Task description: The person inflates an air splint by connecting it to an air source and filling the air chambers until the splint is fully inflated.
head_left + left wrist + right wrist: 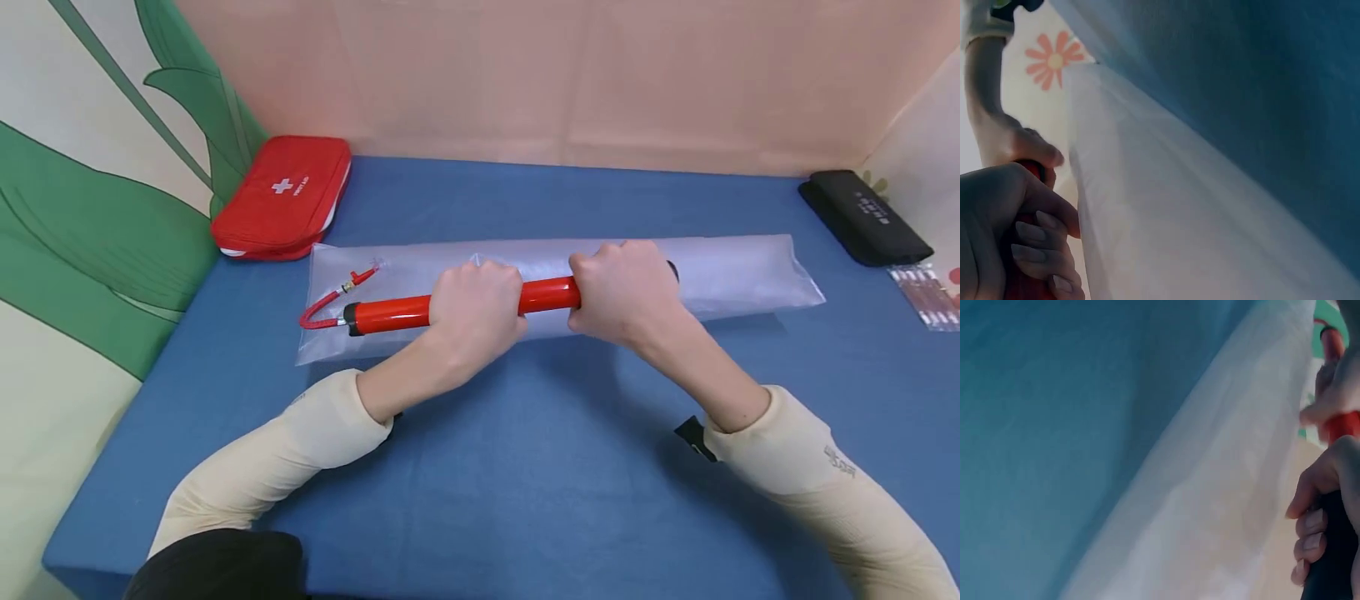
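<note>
Both hands hold a red hand pump level above a long, translucent plastic sleeve on the blue surface. My left hand curls round the red barrel near its middle. Farther right, my right hand grips the pump's other end; the right wrist view shows its fingers round a black handle. From the barrel's left end a red hose bends back to a small valve fitting at the sleeve's left end. The sleeve looks puffed out, and its middle is partly hidden behind the hands and pump.
A red first aid pouch lies at the back left against a leaf-patterned wall. At the back right rests a black case, with a clear packet beside it. Blue cloth covers the table; a pink wall stands behind.
</note>
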Demonstrator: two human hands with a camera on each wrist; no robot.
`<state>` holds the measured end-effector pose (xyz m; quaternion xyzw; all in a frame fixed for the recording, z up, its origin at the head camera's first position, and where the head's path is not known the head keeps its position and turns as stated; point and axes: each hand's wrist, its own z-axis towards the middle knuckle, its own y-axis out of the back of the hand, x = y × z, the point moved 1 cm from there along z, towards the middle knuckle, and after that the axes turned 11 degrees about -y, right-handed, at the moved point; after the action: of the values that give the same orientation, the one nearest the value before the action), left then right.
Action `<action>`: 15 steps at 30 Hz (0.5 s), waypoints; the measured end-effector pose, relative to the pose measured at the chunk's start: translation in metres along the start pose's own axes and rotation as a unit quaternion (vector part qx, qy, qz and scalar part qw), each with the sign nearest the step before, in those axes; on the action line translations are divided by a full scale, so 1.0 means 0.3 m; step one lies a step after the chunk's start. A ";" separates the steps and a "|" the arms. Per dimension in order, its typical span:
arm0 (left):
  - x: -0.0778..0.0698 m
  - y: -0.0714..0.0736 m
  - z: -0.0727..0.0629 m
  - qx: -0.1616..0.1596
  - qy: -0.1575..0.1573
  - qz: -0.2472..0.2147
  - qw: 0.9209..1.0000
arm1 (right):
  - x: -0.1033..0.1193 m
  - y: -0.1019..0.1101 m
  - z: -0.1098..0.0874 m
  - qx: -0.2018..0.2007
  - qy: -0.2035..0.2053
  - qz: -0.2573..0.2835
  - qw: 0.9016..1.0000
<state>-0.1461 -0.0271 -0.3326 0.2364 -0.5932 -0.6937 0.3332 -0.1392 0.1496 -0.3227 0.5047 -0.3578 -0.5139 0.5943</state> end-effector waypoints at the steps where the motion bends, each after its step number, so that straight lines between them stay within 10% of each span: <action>1: -0.003 -0.005 0.003 -0.001 -0.004 0.000 1.000 | 0.011 -0.007 0.002 -0.003 0.001 0.002 1.000; 15: 0.176 -0.071 -0.048 -0.039 -0.052 0.048 0.997 | -0.258 -0.108 -0.078 -0.029 0.002 0.077 0.997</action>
<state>-0.1748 -0.0743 -0.3527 0.1584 -0.5924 -0.7112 0.3437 -0.1420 0.2313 -0.3523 0.4589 -0.3793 -0.4757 0.6475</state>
